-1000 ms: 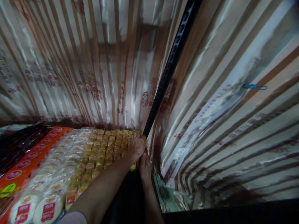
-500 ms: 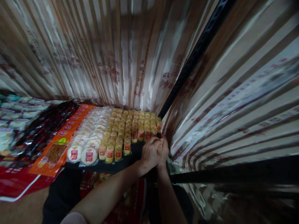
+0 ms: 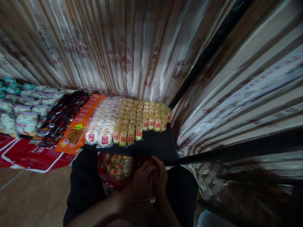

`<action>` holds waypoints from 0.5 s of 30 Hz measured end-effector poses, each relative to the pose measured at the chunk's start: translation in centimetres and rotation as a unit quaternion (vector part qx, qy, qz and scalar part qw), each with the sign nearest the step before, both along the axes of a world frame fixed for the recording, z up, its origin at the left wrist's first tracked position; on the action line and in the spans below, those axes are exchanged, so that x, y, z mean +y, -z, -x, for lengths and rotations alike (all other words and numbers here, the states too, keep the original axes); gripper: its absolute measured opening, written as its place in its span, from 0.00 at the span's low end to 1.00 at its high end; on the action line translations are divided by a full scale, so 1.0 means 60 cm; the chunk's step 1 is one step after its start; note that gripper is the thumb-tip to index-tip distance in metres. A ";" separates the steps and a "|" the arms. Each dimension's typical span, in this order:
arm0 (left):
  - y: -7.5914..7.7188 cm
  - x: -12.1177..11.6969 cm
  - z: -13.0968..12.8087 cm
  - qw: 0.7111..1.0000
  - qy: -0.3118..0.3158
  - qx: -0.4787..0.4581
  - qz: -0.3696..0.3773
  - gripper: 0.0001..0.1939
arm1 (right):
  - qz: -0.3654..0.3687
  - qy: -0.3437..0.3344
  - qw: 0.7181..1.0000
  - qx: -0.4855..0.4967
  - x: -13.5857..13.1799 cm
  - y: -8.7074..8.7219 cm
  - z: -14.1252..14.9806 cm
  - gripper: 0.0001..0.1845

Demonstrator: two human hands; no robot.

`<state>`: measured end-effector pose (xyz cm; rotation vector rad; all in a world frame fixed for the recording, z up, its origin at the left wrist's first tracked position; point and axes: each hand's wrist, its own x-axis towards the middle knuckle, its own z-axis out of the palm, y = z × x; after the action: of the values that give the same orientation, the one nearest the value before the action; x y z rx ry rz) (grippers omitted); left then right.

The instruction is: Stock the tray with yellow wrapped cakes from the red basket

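Note:
My left hand (image 3: 143,176) and my right hand (image 3: 160,174) are close together above my lap, just off the shelf's front edge. Both have curled fingers that meet in the middle; whatever is between them is hidden in shadow. Left of them, a red basket (image 3: 101,168) holds several wrapped yellow snack packs (image 3: 116,171). Beyond the hands, small yellow packs with red labels (image 3: 151,122) stand in tight rows on the black shelf (image 3: 157,145). The front row steps back toward the right end.
Left of the yellow packs lie round white wrapped crackers (image 3: 104,138), an orange packet (image 3: 74,135), dark red wrapped sticks (image 3: 62,115) and white packs (image 3: 27,121). A red basket (image 3: 35,154) with white handles is below. Pleated curtain (image 3: 142,47) and a black post (image 3: 203,60) border the shelf.
Both hands have drawn back from the right end of the yellow packs toward my body, beside the red basket. The view has shifted, and the front packs at the right are uncovered.

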<state>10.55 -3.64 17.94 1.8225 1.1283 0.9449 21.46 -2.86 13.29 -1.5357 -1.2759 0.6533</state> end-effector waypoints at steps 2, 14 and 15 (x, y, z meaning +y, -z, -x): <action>0.022 -0.027 0.026 0.999 -0.011 0.014 0.037 0.15 | 0.027 -0.038 0.999 0.007 -0.025 0.023 0.019 0.18; 0.155 0.050 0.134 0.938 -0.121 0.150 0.288 0.14 | 0.116 -0.102 0.988 -0.023 0.014 0.068 0.133 0.09; 0.164 0.063 0.140 0.936 -0.131 0.147 0.292 0.11 | 0.118 -0.088 0.989 -0.024 0.019 0.066 0.137 0.10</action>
<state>2.12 0.16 8.13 1.3629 1.6617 0.4034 13.24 -1.71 9.34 -1.6497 -1.4226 0.9127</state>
